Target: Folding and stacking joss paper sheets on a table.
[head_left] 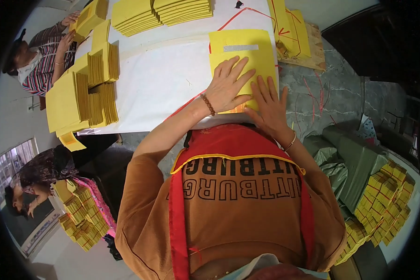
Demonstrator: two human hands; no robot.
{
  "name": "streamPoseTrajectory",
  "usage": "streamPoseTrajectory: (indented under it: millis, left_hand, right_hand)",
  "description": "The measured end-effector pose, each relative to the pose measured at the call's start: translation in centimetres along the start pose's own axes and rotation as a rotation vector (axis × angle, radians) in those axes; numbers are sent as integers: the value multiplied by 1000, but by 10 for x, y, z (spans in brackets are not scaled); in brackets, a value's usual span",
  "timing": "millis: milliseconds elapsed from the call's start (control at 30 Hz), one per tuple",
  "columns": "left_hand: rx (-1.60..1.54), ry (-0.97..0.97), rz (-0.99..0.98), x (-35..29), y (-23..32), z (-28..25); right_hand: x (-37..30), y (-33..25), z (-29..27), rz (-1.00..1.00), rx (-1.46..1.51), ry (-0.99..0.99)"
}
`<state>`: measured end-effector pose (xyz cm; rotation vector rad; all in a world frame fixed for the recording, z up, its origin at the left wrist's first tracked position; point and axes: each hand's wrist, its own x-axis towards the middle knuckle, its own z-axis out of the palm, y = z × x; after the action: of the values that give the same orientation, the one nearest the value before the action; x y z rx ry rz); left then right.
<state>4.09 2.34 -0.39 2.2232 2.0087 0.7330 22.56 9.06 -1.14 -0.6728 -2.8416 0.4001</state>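
A lettered brown top [247,221] shows under a yellow-trimmed red apron [233,142], with beaded bracelet [208,105] and bangle [291,141].

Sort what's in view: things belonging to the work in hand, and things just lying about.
Apparently in the work:
- yellow piece under the left hand and right hand
- white-covered table

Seemingly lying about:
- red strands on the floor
- black scrap
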Motion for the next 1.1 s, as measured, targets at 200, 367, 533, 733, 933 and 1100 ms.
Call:
streamPoseTrajectory:
  millis: [200, 367, 533, 733, 933, 1100]
  left_hand:
    - [150, -21, 114, -2, 4, 3]
    - [428, 38, 148, -3, 13, 10]
    - [171, 108, 111, -2, -5, -18]
    - [392, 344, -50, -54, -81, -68]
    - [458, 93, -172, -119, -155, -30]
    - [384, -19, -232, -138, -158, -8]
  right_hand:
    - [-1, 14, -1, 115, 622, -23]
    - [7, 17, -18, 285, 1319, 96]
    - [10, 17, -36, 247, 1284, 325]
    - [4, 24, -21, 375, 1230, 247]
    - [7, 26, -11, 377, 951, 258]
    - [13, 22, -16, 254, 778, 230]
